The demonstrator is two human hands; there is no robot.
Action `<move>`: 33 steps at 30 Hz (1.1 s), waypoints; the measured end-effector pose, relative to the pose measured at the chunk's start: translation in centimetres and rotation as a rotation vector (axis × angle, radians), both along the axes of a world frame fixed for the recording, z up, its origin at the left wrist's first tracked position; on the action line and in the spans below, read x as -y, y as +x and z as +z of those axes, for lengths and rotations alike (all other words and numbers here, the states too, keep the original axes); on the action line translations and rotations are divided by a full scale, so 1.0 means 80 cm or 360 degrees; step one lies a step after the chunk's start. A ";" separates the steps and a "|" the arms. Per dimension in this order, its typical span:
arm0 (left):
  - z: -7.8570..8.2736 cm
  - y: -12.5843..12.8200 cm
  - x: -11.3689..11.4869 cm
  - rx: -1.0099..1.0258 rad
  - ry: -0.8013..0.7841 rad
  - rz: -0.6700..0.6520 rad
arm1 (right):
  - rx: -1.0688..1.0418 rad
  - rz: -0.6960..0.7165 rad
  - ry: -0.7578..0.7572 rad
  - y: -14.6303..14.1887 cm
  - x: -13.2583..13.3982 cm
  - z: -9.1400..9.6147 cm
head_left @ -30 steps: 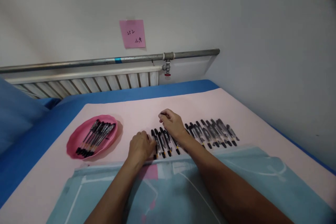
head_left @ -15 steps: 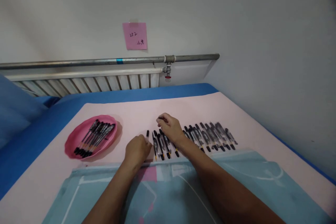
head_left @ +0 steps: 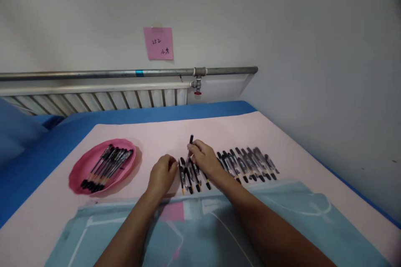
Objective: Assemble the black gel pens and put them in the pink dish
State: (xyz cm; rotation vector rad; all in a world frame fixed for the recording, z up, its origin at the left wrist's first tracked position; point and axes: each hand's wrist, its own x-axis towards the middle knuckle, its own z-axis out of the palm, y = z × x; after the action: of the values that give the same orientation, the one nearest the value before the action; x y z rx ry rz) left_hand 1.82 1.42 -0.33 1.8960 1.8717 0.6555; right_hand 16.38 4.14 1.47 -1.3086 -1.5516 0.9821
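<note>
A long row of black pens (head_left: 244, 160) lies side by side on the pink sheet (head_left: 163, 133). My right hand (head_left: 203, 158) is closed on one black pen (head_left: 191, 140), whose cap end sticks up above my fingers. My left hand (head_left: 161, 174) rests curled at the row's left end, fingertips touching the leftmost pens (head_left: 183, 173). To the left, a pink plate (head_left: 79, 175) holds several more black pens (head_left: 108, 167).
A light blue patterned cloth (head_left: 282, 221) covers the near part of the surface. Blue bedding (head_left: 37, 146) surrounds the pink sheet. A radiator (head_left: 94, 99) and a metal pipe (head_left: 125, 73) run along the back wall, with a pink note (head_left: 158, 43) above.
My right hand has lifted a pen so that its end now stands above my fingers. My left hand has shifted slightly along the row's left end.
</note>
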 end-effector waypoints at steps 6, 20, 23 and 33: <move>-0.002 0.015 -0.027 -0.0308 -0.0163 0.0006 | -0.0122 -0.0025 -0.0087 0.022 0.012 -0.002; 0.011 -0.007 -0.024 -0.0607 -0.0404 0.0033 | 0.0033 0.0019 -0.0049 0.027 0.014 -0.013; 0.011 -0.011 -0.017 -0.0635 -0.0442 0.0048 | 0.0130 0.0072 -0.0008 0.025 0.023 -0.018; 0.009 -0.014 -0.012 -0.0374 -0.0507 0.0058 | 0.0310 0.0203 0.0102 0.031 0.042 -0.008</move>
State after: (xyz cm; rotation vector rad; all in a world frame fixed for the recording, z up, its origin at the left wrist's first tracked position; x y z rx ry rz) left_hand 0.70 2.35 0.42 1.7933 2.0146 0.1334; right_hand 18.85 0.76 0.82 -1.3047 -1.8193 0.8958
